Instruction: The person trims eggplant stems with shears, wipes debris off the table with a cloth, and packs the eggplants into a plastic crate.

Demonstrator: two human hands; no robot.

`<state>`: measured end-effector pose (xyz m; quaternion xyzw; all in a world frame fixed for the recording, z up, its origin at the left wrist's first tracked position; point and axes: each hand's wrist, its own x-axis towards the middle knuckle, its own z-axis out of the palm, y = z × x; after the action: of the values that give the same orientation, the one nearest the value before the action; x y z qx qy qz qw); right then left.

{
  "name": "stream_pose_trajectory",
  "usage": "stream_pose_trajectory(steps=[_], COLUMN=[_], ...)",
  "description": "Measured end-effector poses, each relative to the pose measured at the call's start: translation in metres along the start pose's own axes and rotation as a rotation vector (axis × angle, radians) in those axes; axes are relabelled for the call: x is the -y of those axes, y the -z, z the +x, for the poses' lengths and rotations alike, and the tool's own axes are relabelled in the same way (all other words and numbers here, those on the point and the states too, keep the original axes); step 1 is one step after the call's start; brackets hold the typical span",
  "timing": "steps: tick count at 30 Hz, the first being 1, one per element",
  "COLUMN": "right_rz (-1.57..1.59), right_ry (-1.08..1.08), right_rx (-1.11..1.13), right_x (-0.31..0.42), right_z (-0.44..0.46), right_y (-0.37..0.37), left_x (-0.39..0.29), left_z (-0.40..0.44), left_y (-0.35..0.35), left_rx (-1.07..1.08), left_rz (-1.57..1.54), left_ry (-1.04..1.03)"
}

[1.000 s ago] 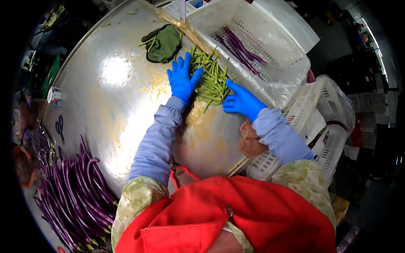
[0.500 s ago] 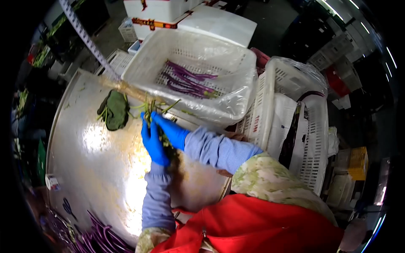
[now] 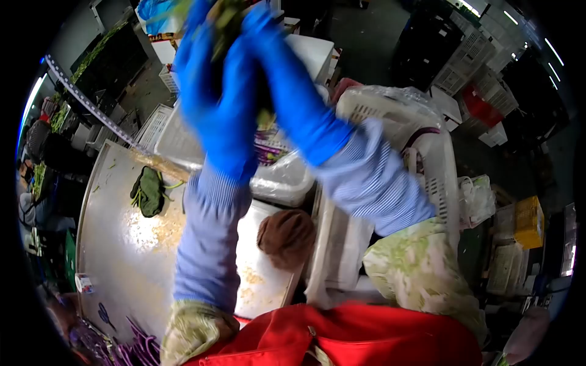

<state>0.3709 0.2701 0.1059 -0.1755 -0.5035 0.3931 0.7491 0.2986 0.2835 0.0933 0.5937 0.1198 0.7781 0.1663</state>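
Both gloved hands are raised high in front of me, blurred by motion. Between them is a bundle of green beans point(image 3: 227, 21), partly hidden by the blue fingers. My left hand point(image 3: 220, 104) wraps the bundle from the left and below. My right hand point(image 3: 293, 85) presses on it from the right. Under the hands, purple eggplants point(image 3: 268, 149) lie in a white crate point(image 3: 284, 183) lined with clear plastic. A dark green cloth point(image 3: 148, 192) rests on the metal table point(image 3: 116, 232), with a few green stems beside it.
A brown cloth bundle point(image 3: 287, 240) sits at the table's right edge. More white crates point(image 3: 448, 201) stand on the right. Scissors point(image 3: 105, 316), a small white cup point(image 3: 83, 283) and purple eggplants point(image 3: 137, 348) are at lower left. People point(image 3: 46, 140) are in the left background.
The green beans were lying on the table, then gathered between both hands, and are now lifted up high. The view has tilted upward, and the brown bundle has come into fuller view.
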Motion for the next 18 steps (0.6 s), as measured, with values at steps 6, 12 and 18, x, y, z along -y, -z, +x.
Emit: stream_pose_trajectory(steps=[6,12,18], right_rz=[-0.388,-0.919,-1.283], right_ry=[-0.203,-0.475,-0.66], right_rx=[-0.245,-0.485,-0.574], right_x=[0.083,0.093,0.073], right_z=[0.161,0.087,-0.017], right_y=[0.239,0.494,0.548], left_x=[0.134,0.197,0.2], left_z=[0.044,-0.014,-0.029], left_y=[-0.228,-0.207,-0.086], left_rx=[0.425,1.021,0.623], left_rz=[-0.554,-0.078,-0.283], left_ry=[0.016,0.968,1.55])
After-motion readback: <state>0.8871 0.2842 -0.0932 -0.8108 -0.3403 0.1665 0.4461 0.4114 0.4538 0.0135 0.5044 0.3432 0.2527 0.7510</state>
